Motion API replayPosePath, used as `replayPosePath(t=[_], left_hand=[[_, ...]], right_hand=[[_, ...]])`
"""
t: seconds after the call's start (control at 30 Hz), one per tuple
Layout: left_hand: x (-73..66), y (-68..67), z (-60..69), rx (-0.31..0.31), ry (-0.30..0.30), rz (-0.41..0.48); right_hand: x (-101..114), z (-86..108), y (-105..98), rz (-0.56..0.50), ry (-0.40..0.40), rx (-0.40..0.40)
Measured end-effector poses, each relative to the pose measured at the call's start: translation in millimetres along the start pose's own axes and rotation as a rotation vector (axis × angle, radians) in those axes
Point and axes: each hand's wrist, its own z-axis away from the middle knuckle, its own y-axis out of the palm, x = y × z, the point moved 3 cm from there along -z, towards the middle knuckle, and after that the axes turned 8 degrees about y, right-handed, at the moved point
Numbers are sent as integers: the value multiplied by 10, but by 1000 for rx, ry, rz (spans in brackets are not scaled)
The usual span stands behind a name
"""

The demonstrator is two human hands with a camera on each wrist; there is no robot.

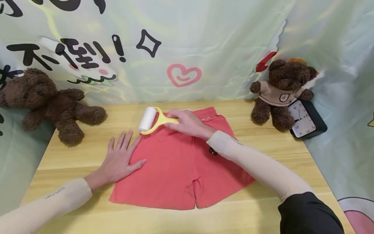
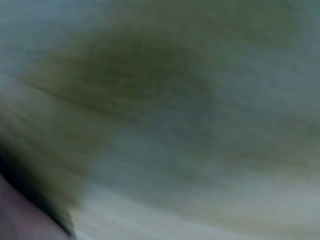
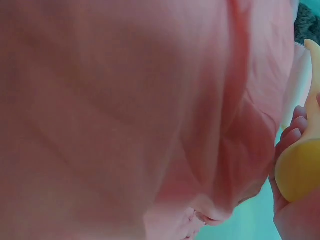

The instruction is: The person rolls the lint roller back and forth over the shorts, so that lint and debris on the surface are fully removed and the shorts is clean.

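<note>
Red shorts (image 1: 163, 169) lie spread on the wooden table, waistband toward the back. My right hand (image 1: 188, 123) grips the yellow handle of a lint roller (image 1: 147, 119), whose white roll is at the upper left corner of the shorts. The right wrist view shows fingers curled round the yellow handle (image 3: 300, 167) at the right edge, beside the pinkish cloth (image 3: 125, 120). My left hand (image 1: 119, 162) rests flat with fingers spread across the left edge of the shorts, partly on the wood. The left wrist view is a blur, with a bit of skin in its lower left corner.
A brown teddy bear (image 1: 43, 100) lies at the back left of the table (image 1: 87, 146). Another bear in a beige shirt (image 1: 280, 92) sits at the back right, against a black square clock (image 1: 306, 118). A printed cloth backdrop (image 1: 228, 58) hangs behind.
</note>
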Motion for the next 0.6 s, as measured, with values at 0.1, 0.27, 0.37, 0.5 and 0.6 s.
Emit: replayPosePath(t=[0.1,0.27,0.37,0.5,0.6], left_hand=[[-18,4,-10,-11,5,3],[-31,-7,8,-21,10,-6],[-35,-6,14,-27,15,-13],[-22,15,18,-35,20,-19],[-11,22,8,-37,20,-20]], right_hand=[[-17,-35,25,79,-15,1],[-24,-63,47,194,-64,-2],[-24,-49,20,226,-74,6],[-54,4,-66,247,-69,35],[-102,61,-161,265,-70,55]])
